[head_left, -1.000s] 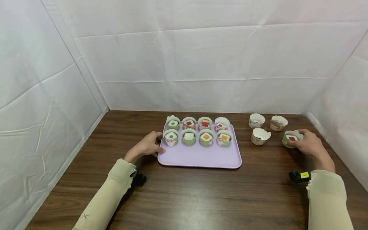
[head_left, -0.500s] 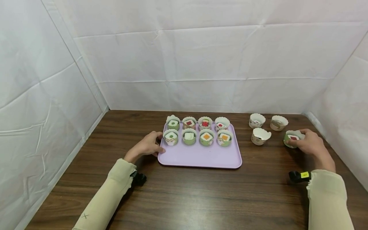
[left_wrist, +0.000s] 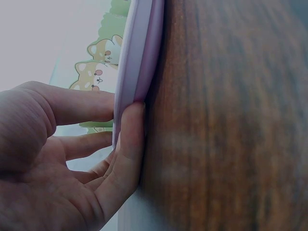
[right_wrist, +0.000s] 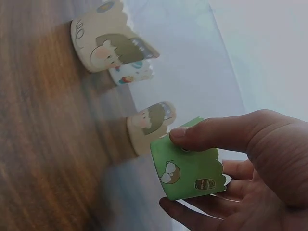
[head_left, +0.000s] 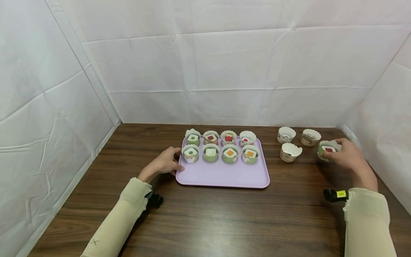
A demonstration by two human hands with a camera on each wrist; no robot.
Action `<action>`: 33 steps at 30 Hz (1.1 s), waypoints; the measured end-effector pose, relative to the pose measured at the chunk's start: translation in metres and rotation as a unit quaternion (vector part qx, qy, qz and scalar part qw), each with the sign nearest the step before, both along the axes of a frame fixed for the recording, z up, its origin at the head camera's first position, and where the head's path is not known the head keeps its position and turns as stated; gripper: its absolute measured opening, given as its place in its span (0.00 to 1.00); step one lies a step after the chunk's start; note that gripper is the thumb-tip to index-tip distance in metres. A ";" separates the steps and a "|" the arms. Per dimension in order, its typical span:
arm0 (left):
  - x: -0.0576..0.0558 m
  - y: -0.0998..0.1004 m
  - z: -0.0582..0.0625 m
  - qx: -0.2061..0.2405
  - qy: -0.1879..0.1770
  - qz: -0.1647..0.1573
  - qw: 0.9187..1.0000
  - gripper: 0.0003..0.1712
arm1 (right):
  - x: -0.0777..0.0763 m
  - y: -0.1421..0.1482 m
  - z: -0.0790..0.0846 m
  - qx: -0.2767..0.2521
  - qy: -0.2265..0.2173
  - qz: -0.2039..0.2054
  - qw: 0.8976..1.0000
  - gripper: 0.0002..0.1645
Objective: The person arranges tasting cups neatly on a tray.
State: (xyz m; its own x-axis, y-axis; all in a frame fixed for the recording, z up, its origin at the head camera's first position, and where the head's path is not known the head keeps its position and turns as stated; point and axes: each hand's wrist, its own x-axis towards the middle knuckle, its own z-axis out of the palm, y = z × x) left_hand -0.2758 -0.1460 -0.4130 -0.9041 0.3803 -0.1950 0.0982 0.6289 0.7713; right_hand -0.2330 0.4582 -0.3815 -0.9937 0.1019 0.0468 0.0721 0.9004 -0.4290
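Note:
At the tray's left edge, my left hand (head_left: 164, 162) pinches the rim of the lilac tray (head_left: 221, 175). The left wrist view shows the thumb above the tray rim (left_wrist: 139, 62) and a finger along its outer side. Two rows of filled paper baking cups (head_left: 211, 153) stand on the tray's back half. Far right, my right hand (head_left: 350, 155) grips a green paper baking cup (right_wrist: 187, 171) with a white-and-red piece inside. Its thumb lies on the near side of the cup, the other fingers behind and beneath. The cup is tilted in the right wrist view.
Left of the right hand stand three pale paper cups: a front one (head_left: 290, 152), a back left one (head_left: 287, 135) and a back right one (head_left: 310, 137). White cloth (head_left: 224, 64) hangs behind and at both sides of the dark wooden table (head_left: 218, 217).
My right hand has shifted slightly right and up in the head view with the green paper baking cup. My left hand has stayed on the tray's edge.

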 end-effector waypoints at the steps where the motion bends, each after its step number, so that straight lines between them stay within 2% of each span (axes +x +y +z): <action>1: 0.000 0.000 0.000 0.001 0.000 -0.001 1.000 0.40 | 0.000 -0.001 0.002 -0.001 0.004 0.003 1.000 0.47; 11: 0.000 0.000 -0.001 -0.002 0.000 0.001 1.000 0.40 | 0.004 -0.013 0.015 -0.003 0.029 0.020 0.999 0.42; 20: 0.000 0.000 0.000 -0.003 0.001 -0.001 1.000 0.40 | 0.005 -0.025 0.028 0.019 0.039 0.034 0.998 0.47; 27: 0.000 0.000 0.000 -0.007 0.002 0.001 1.000 0.41 | 0.011 -0.039 0.040 0.013 0.019 0.042 0.999 0.53; 33: -0.001 0.000 -0.001 -0.007 0.002 0.000 1.000 0.41 | 0.010 -0.047 0.045 0.023 0.035 0.044 0.998 0.49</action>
State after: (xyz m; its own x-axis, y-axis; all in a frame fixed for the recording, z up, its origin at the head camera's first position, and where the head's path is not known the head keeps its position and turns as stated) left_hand -0.2763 -0.1462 -0.4137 -0.9046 0.3783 -0.1963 0.1025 0.6401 0.7614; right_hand -0.2234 0.4111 -0.3364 -0.9929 0.0095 0.1183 -0.0373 0.9212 -0.3874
